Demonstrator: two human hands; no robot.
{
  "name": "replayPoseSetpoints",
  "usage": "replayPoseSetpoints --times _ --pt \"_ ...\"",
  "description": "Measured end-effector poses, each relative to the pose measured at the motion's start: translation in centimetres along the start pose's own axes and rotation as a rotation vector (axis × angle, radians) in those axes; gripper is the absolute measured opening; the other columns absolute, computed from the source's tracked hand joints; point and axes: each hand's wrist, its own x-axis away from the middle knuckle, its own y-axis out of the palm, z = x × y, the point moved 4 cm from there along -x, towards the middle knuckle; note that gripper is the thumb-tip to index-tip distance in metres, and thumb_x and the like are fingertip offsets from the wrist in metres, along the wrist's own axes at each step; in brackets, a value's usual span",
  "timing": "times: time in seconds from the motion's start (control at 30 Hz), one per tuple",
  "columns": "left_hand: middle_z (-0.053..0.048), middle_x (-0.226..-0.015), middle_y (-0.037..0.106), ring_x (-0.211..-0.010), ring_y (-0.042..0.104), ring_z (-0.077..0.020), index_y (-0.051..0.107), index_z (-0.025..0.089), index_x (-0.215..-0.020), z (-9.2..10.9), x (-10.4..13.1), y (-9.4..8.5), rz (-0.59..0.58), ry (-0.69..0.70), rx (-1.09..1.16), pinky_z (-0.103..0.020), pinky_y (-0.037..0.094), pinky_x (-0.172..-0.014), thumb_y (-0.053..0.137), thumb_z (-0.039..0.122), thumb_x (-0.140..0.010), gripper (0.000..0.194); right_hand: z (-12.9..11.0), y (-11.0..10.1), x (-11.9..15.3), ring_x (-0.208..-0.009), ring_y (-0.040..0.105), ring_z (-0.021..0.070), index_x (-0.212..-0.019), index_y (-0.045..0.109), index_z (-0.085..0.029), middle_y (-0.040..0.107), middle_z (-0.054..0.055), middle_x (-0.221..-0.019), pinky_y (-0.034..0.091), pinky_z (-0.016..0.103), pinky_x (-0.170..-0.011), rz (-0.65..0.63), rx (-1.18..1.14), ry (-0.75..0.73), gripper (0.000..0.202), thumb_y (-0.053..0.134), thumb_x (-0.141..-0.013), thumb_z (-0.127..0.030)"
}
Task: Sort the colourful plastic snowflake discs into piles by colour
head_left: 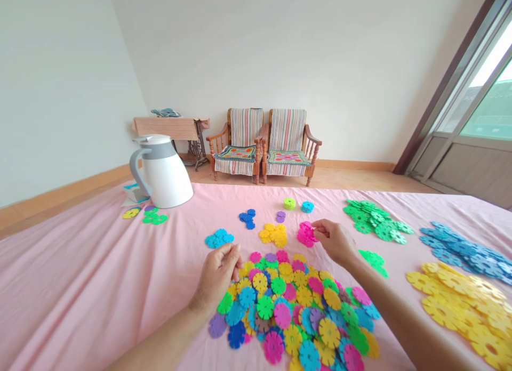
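Note:
A mixed heap of notched plastic snowflake discs [280, 307] in several colours lies in front of me. My left hand [216, 272] is closed at the heap's upper left edge, thumb against the curled fingers; anything inside is hidden. Beyond the heap, my right hand [336, 242] pinches a pink snowflake disc at the right side of a small pink group [306, 235]. Nearby are sorted groups of yellow discs [273, 234], light blue discs [219, 238], dark blue discs [248, 219] and purple discs [280, 216]. Part of a green group [375, 261] shows beside my right forearm.
A white jug [166, 174] stands at the back left, with a few loose green discs [154, 216] before it. Stacks of lime [289, 203] and blue discs [308, 207] stand farther back. Larger green [372, 219], blue [466, 248] and yellow piles [460, 301] spread rightward over the pink cloth [160, 296].

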Motion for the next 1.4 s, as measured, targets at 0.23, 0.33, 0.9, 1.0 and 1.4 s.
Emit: replayPoseSetpoints --times 0.23,0.33,0.9,1.0,1.4 --pt "0.006 -0.038 0.046 -0.034 0.042 -0.0084 0.050 0.018 -0.058 0.1 0.0 0.0 -0.015 -0.005 -0.017 -0.017 0.029 -0.035 0.049 0.046 -0.080 0.036 -2.6 -1.2 1.4 -0.064 0.061 0.0156 -0.073 0.070 -0.021 0.069 0.001 -0.067 0.043 0.025 -0.060 -0.164 0.008 -0.126 0.016 0.054 -0.074 -0.020" --pt "0.006 -0.038 0.046 -0.034 0.042 -0.0083 0.051 0.018 -0.058 0.2 0.1 0.0 -0.010 -0.004 -0.018 -0.017 0.029 -0.035 0.049 0.046 -0.080 0.035 -4.6 -1.2 2.7 -0.067 0.061 0.0148 -0.076 0.072 -0.022 0.069 0.000 -0.070 0.044 0.023 -0.060 -0.392 -0.023 -0.226 0.016 0.058 -0.071 -0.019" --pt "0.006 -0.039 0.046 -0.035 0.041 -0.0073 0.050 0.018 -0.060 -0.1 0.0 0.1 -0.039 0.021 -0.044 -0.016 0.030 -0.036 0.048 0.043 -0.082 0.034 -4.0 -0.9 2.2 -0.056 0.050 0.0105 -0.068 0.062 -0.018 0.058 -0.002 -0.059 0.036 0.021 -0.051 -0.407 -0.110 -0.182 0.009 0.055 -0.072 -0.022" --pt "0.006 -0.039 0.046 -0.035 0.041 -0.0073 0.050 0.018 -0.060 -0.1 -0.1 0.1 -0.041 0.019 -0.040 -0.017 0.030 -0.036 0.047 0.043 -0.082 0.034 -1.6 -0.8 1.0 -0.055 0.051 0.0116 -0.069 0.061 -0.017 0.060 -0.001 -0.059 0.034 0.022 -0.049 -0.188 -0.046 -0.080 0.010 0.053 -0.073 -0.023" --pt "0.006 -0.039 0.046 -0.035 0.040 -0.0073 0.049 0.018 -0.060 -0.3 -0.3 0.0 -0.036 0.026 -0.045 -0.016 0.029 -0.035 0.048 0.044 -0.082 0.034 -5.7 0.5 2.9 -0.066 0.060 0.0141 -0.077 0.067 -0.020 0.068 0.001 -0.073 0.042 0.024 -0.061 -0.226 -0.063 -0.243 0.017 0.050 -0.077 -0.018"
